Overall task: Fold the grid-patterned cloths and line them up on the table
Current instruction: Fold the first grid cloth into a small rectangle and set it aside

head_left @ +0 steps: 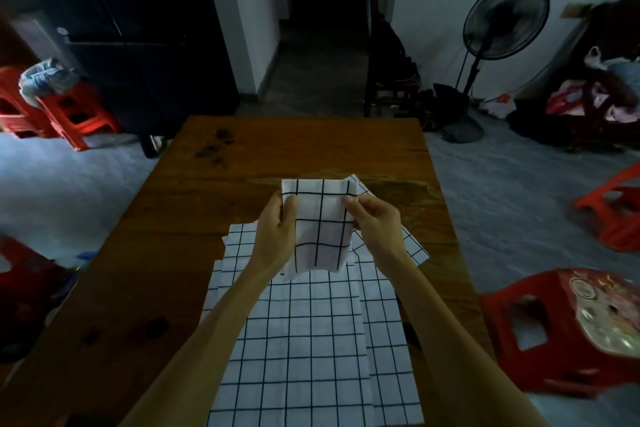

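A folded white cloth with a black grid (320,232) is held up above the wooden table (294,149), roughly over its middle. My left hand (277,234) pinches its left edge near the top, and my right hand (375,222) pinches its right edge. The lower end of the folded cloth hangs free. Under it, a pile of flat grid-patterned cloths (311,340) lies spread on the near half of the table, their edges overlapping. One cloth corner (414,250) sticks out to the right behind my right wrist.
Red plastic stools stand around the table: one close at the right (554,329), another further right (613,208), a stack at the far left (59,111). A standing fan (502,24) and a dark chair (388,73) are beyond the table's far edge.
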`<state>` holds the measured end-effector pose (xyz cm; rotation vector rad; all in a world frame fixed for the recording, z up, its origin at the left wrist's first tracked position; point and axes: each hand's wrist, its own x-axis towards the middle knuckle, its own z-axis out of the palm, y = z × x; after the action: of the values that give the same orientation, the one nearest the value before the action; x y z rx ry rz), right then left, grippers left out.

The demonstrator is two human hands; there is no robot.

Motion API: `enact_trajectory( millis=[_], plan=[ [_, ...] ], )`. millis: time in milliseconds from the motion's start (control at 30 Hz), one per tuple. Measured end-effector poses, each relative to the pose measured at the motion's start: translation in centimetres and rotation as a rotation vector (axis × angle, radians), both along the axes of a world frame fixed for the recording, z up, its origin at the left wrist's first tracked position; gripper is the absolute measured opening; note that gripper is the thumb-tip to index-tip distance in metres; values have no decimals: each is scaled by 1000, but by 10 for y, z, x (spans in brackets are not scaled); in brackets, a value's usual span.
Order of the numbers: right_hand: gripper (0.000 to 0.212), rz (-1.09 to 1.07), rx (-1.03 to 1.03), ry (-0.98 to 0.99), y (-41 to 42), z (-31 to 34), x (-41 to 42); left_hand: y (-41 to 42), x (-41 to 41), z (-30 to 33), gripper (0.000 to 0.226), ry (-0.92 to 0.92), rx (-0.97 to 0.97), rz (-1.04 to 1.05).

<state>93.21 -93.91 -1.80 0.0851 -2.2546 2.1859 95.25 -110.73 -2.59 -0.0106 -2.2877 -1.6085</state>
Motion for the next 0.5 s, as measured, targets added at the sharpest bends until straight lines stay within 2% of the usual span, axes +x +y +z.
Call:
enact_trajectory(
  millis=[133,233,300,367,400,500],
  plan=[
    [17,16,-34,-29,9,-2,-1,0,4,2,26,60,2,88],
    [15,26,-32,-7,13,-3,-2,0,6,0,20,42,1,126],
    [12,6,38,26,15,-3,-4,-4,9,0,8,16,-9,151],
    [10,7,227,101,16,-5,-6,-10,10,2,27,70,-162,202],
    [10,22,343,155,16,-6,-7,-13,8,2,34,137,-315,176],
    [12,63,636,321,9,-5,-5,-11,-2,9,48,189,-711,-90]
  ],
)
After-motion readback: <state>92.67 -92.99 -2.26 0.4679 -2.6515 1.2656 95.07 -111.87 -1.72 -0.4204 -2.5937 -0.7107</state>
